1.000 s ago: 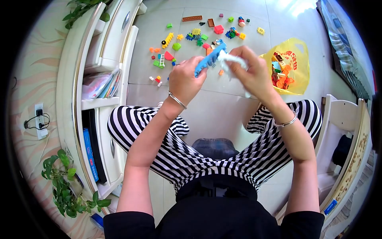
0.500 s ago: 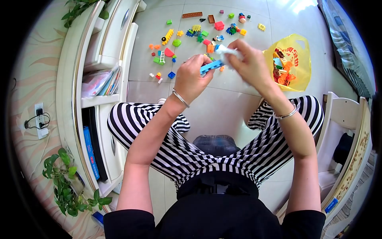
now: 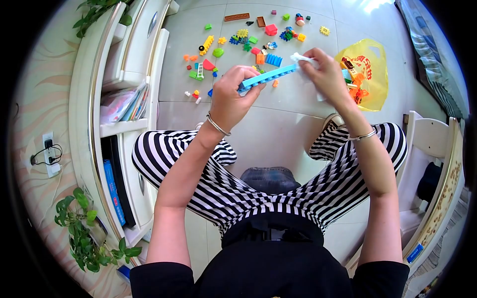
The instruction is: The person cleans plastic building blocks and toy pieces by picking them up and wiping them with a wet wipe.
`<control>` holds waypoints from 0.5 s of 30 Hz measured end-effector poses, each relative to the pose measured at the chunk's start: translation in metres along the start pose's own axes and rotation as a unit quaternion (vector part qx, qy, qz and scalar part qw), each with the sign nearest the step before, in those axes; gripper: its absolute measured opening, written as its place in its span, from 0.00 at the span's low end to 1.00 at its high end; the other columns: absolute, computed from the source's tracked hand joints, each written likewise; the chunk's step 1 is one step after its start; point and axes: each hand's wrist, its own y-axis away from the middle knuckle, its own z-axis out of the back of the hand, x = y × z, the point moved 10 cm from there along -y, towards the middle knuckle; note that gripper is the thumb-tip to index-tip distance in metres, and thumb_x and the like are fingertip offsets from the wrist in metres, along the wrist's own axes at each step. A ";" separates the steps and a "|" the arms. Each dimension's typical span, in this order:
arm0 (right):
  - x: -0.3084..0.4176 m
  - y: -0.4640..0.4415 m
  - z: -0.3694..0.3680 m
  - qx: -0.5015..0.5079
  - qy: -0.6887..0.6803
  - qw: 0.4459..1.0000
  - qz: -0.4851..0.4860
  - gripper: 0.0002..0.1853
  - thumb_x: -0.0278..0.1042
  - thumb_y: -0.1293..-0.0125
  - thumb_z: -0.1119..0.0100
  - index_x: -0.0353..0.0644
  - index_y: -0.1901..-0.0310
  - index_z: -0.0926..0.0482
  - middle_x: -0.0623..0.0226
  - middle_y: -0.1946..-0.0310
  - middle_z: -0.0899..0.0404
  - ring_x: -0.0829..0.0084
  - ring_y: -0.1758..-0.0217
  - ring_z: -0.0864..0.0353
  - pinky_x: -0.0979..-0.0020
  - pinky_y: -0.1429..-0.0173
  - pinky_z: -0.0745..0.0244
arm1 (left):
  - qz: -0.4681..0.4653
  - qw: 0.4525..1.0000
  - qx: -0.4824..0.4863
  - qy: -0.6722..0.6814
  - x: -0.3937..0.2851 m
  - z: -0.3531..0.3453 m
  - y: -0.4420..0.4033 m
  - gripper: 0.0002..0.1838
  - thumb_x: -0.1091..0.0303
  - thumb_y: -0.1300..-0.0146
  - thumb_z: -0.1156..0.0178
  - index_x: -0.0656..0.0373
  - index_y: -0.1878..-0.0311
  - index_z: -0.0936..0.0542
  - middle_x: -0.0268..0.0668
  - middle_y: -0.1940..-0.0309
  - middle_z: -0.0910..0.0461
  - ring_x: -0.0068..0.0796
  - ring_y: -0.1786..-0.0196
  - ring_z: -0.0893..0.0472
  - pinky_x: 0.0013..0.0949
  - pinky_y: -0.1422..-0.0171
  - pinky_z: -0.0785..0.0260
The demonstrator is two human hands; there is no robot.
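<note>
My left hand (image 3: 234,90) grips the near end of a long light-blue building brick (image 3: 271,76) between thumb and fingers. The brick slants up to the right, its studs facing me. At its far end, my right hand (image 3: 325,74) pinches a crumpled white wipe (image 3: 304,58), which touches or nearly touches the brick's tip. Just beyond the brick, a blue ridged piece (image 3: 274,60) lies on the floor beside an orange block (image 3: 260,58).
Many coloured toy blocks, including a yellow piece with a black wheel (image 3: 206,45) and a white ladder (image 3: 200,70), are scattered over the tiles. A yellow plastic bag (image 3: 375,79) holding more pieces lies at right. A white cabinet (image 3: 158,84) stands left, a white chair (image 3: 430,136) right.
My right hand has moved right with the wipe, uncovering more of the blue brick. The brick's far end now shows, and the ridged blue piece beyond it is in sight.
</note>
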 end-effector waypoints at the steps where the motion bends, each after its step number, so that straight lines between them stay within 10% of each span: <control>1: -0.008 -0.003 0.004 0.001 0.000 1.000 -0.001 0.11 0.35 0.36 0.41 0.36 0.59 0.23 0.66 0.73 0.21 0.81 0.72 0.24 0.76 0.66 0.27 | 0.001 1.000 0.000 0.001 0.000 0.003 0.000 0.10 0.78 0.49 0.31 0.62 0.65 0.23 0.38 0.64 0.19 0.28 0.64 0.20 0.27 0.61 0.28; 11: -0.033 0.025 -0.017 0.145 -0.261 0.912 -0.282 0.24 0.54 0.38 0.40 0.37 0.58 0.21 0.75 0.76 0.26 0.88 0.83 0.36 0.82 0.82 0.42 | -0.268 0.956 0.007 -0.116 -0.052 0.005 0.014 0.16 0.79 0.58 0.28 0.54 0.68 0.23 0.33 0.60 0.18 0.35 0.51 0.20 0.46 0.37 0.34; 15: -0.036 0.026 -0.029 0.170 -0.291 0.909 -0.246 0.25 0.52 0.41 0.37 0.37 0.52 0.21 0.76 0.73 0.25 0.88 0.84 0.35 0.84 0.84 0.44 | -0.296 0.944 0.026 -0.141 -0.059 -0.003 0.022 0.17 0.78 0.59 0.28 0.52 0.67 0.23 0.32 0.58 0.19 0.35 0.49 0.20 0.47 0.34 0.37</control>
